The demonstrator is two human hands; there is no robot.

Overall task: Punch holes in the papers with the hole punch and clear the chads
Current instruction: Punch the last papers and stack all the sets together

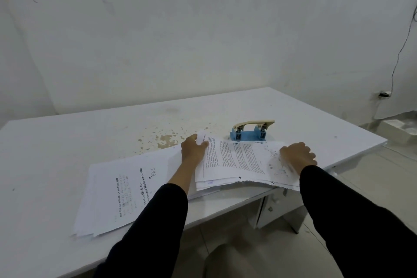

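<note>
A blue hole punch (248,134) with a cream lever stands on the white table (90,133), just behind a bundle of printed papers (234,160). My left hand (193,150) grips the bundle's far left corner, thumb over the curled edge. My right hand (297,157) holds the bundle's right side with curled fingers. The bundle bows upward over the table's front edge, its far edge close to the punch. A second stack of printed sheets (117,192) lies flat to the left, partly under my left forearm.
The table's surface is stained and chipped near the middle (164,139). A wall runs close behind the table. At the right, a cable (399,52) hangs down the wall and a white tray-like object (399,128) sits beyond the table's edge. Tiled floor lies below.
</note>
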